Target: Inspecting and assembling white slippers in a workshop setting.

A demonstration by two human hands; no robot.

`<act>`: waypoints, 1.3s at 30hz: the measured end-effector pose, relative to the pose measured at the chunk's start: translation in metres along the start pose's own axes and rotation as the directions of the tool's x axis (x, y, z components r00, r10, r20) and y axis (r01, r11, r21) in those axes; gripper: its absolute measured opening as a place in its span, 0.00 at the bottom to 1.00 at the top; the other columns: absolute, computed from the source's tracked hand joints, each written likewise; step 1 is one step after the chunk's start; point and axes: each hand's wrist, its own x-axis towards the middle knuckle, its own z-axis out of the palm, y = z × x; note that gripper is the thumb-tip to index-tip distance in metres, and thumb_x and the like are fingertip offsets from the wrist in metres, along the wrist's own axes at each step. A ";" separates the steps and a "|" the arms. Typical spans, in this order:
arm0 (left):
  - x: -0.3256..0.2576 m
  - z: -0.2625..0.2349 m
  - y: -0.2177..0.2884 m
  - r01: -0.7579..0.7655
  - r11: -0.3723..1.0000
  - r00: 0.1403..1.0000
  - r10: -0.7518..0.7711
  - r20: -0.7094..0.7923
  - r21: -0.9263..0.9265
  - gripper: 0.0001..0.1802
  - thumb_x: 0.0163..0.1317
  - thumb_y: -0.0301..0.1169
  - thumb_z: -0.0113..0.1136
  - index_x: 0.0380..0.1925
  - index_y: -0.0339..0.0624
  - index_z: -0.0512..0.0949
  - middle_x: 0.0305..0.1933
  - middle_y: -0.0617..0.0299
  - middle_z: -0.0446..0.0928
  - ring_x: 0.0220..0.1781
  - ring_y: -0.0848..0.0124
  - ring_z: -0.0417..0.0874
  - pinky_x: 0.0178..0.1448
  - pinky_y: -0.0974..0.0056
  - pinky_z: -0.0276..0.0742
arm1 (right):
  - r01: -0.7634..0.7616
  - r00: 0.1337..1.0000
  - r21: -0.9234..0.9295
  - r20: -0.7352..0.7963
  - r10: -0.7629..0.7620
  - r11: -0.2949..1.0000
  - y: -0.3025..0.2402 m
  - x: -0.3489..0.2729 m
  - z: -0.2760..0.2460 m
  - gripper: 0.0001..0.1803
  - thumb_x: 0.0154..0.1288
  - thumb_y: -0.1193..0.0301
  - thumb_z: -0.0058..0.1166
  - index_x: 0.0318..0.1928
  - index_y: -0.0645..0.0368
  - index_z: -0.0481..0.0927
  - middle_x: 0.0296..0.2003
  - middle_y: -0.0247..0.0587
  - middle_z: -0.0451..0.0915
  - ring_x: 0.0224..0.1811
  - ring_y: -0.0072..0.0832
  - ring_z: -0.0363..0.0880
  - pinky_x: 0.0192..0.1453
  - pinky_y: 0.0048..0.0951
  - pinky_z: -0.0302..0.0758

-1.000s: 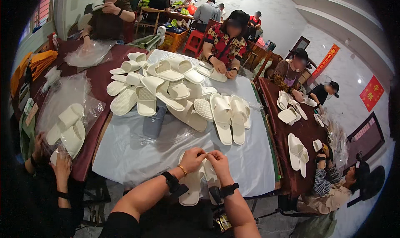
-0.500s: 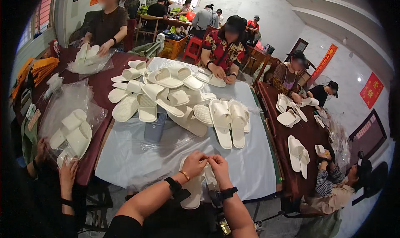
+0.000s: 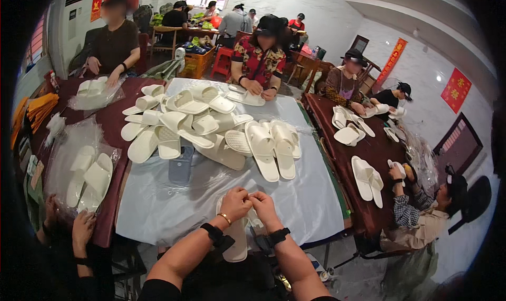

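At the table's near edge my left hand (image 3: 236, 204) and my right hand (image 3: 264, 210) meet fingertip to fingertip. Both are closed in a pinch; anything between the fingers is too small to make out. Beneath them a pair of cream slippers lies partly hidden, the left slipper (image 3: 236, 242) showing its heel past the table edge. Just beyond my hands a pair of cream slippers (image 3: 264, 154) stands side by side. A heap of similar slippers (image 3: 191, 102) covers the far middle, with a blue-grey box-like object (image 3: 181, 166) next to it.
A pale sheet (image 3: 158, 211) covers my table. To the left, a co-worker's hand (image 3: 83, 228) touches slippers in a clear bag (image 3: 74, 143) on a dark red table. Across from me a person (image 3: 258, 64) handles slippers. More slippers (image 3: 367, 180) lie on the right-hand table.
The whole view has shifted slightly. My hands remain together over the slippers, fingers still pinched. On the left, the co-worker's bagged slippers have moved and now lie more upright inside the bag.
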 end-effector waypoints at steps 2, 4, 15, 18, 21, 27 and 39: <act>-0.001 -0.001 -0.004 -0.005 1.000 1.000 0.005 -0.009 -0.002 0.10 0.48 0.34 0.57 0.22 0.38 0.78 0.39 0.51 0.78 0.41 0.53 0.77 0.46 0.55 0.74 | -0.016 1.000 -0.140 -0.013 0.015 0.990 -0.005 -0.002 -0.001 0.05 0.62 0.75 0.52 0.36 0.62 0.80 0.30 0.31 0.80 0.30 0.16 0.74 0.32 0.17 0.68; -0.003 -0.003 -0.013 0.050 0.998 0.998 -0.051 0.033 0.043 0.09 0.46 0.34 0.56 0.21 0.40 0.80 0.40 0.54 0.79 0.42 0.53 0.78 0.47 0.54 0.74 | -0.043 0.995 -0.042 -0.090 0.039 0.998 -0.019 0.000 0.002 0.05 0.62 0.75 0.52 0.35 0.61 0.80 0.29 0.30 0.79 0.29 0.16 0.73 0.32 0.17 0.67; -0.007 -0.057 -0.040 0.092 0.884 0.995 -0.064 -0.077 0.459 0.31 0.54 0.43 0.58 0.57 0.42 0.68 0.64 0.51 0.65 0.68 0.55 0.60 0.67 0.47 0.55 | 0.282 0.824 -0.344 -0.391 -0.410 0.896 -0.058 -0.052 -0.032 0.10 0.63 0.73 0.51 0.44 0.61 0.75 0.35 0.35 0.76 0.38 0.20 0.73 0.41 0.23 0.72; -0.012 -0.066 -0.061 0.140 0.809 0.990 -0.101 -0.100 0.571 0.35 0.55 0.46 0.57 0.61 0.41 0.65 0.66 0.50 0.62 0.69 0.54 0.59 0.71 0.47 0.51 | -0.007 0.937 -0.424 -0.319 -0.142 0.906 -0.061 -0.094 -0.034 0.09 0.63 0.72 0.52 0.42 0.62 0.76 0.34 0.40 0.77 0.38 0.26 0.76 0.42 0.26 0.72; -0.015 -0.067 -0.068 0.125 0.792 0.992 -0.100 -0.075 0.597 0.37 0.56 0.49 0.56 0.62 0.41 0.64 0.68 0.51 0.60 0.72 0.55 0.54 0.72 0.46 0.47 | -0.075 0.984 -0.651 -0.169 -0.048 0.755 -0.053 -0.121 -0.030 0.13 0.61 0.66 0.56 0.41 0.62 0.78 0.34 0.46 0.77 0.38 0.36 0.77 0.42 0.32 0.73; -0.013 -0.070 -0.057 0.165 0.794 0.982 -0.188 -0.021 0.586 0.38 0.57 0.53 0.54 0.63 0.41 0.65 0.69 0.51 0.58 0.73 0.55 0.52 0.73 0.46 0.45 | 0.081 0.980 -0.912 -0.002 -0.201 0.402 -0.052 -0.113 -0.004 0.24 0.55 0.54 0.60 0.41 0.63 0.76 0.36 0.50 0.77 0.39 0.48 0.75 0.40 0.42 0.73; -0.016 -0.065 -0.065 0.182 0.813 0.981 -0.186 -0.049 0.554 0.31 0.60 0.45 0.50 0.61 0.42 0.66 0.69 0.52 0.60 0.73 0.56 0.54 0.74 0.47 0.44 | 0.043 0.982 -0.905 -0.039 -0.183 0.423 -0.050 -0.080 0.038 0.19 0.60 0.55 0.55 0.32 0.61 0.75 0.27 0.49 0.79 0.31 0.48 0.78 0.35 0.46 0.73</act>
